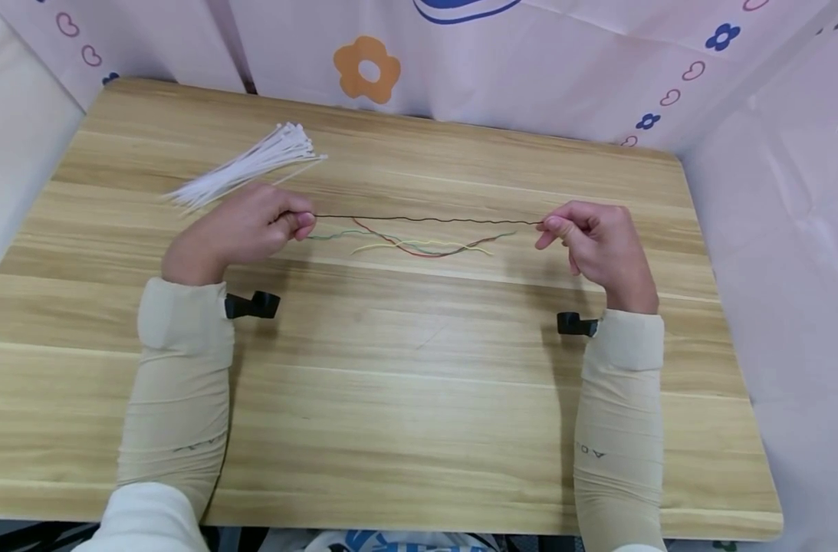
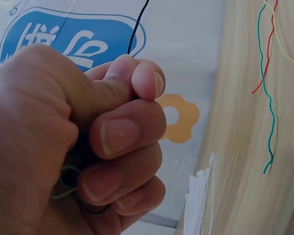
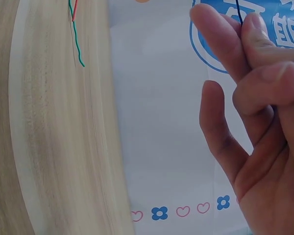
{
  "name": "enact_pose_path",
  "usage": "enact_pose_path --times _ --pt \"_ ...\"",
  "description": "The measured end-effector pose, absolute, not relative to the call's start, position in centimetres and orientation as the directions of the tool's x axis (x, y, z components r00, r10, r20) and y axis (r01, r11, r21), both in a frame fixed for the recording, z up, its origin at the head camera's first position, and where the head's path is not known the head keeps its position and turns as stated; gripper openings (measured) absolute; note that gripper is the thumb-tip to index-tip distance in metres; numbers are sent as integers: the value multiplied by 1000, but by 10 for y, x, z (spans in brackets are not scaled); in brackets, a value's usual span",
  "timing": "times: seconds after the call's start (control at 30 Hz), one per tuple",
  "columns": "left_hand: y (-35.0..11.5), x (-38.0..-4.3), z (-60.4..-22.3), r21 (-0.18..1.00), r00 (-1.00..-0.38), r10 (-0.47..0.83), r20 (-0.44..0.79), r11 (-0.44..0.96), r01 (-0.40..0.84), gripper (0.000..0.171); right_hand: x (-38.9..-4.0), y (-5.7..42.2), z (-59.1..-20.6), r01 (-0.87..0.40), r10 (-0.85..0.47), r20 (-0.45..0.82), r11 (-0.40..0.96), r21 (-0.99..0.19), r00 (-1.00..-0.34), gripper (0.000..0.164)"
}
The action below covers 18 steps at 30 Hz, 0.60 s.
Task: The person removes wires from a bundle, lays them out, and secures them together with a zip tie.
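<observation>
A thin black wire [image 1: 425, 220] is stretched nearly straight between the two hands, above the table. My left hand [image 1: 242, 226] pinches its left end between thumb and forefinger, the other fingers curled in. In the left wrist view, thin loops [image 2: 68, 178] show inside that palm, mostly hidden by the fingers. With thumb and forefinger my right hand [image 1: 601, 241] pinches the wire's right end, its other fingers loosely bent. Just nearer to me, a red wire [image 1: 428, 256], a green wire [image 2: 269, 103] and a yellow wire [image 1: 370, 247] lie crossing each other on the table.
A bundle of white cable ties [image 1: 253, 165] lies on the wooden table [image 1: 405, 429] behind my left hand. A printed white cloth [image 1: 501, 69] hangs along the back edge. Black wrist camera mounts [image 1: 253, 305] stick out from both sleeves.
</observation>
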State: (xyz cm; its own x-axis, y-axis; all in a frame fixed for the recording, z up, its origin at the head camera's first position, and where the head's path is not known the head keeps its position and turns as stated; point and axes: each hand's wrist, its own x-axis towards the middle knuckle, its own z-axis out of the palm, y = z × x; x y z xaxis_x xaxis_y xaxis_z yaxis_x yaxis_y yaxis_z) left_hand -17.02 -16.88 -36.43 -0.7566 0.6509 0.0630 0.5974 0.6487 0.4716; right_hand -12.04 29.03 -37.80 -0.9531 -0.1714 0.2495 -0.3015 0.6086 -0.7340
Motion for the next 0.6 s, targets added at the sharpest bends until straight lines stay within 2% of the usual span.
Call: enact_pose_path --times 0.6 --pt "-176 -176 -372 471 -768 635 83 654 592 35 -122 295 -385 -202 -145 141 649 -733 -979 21"
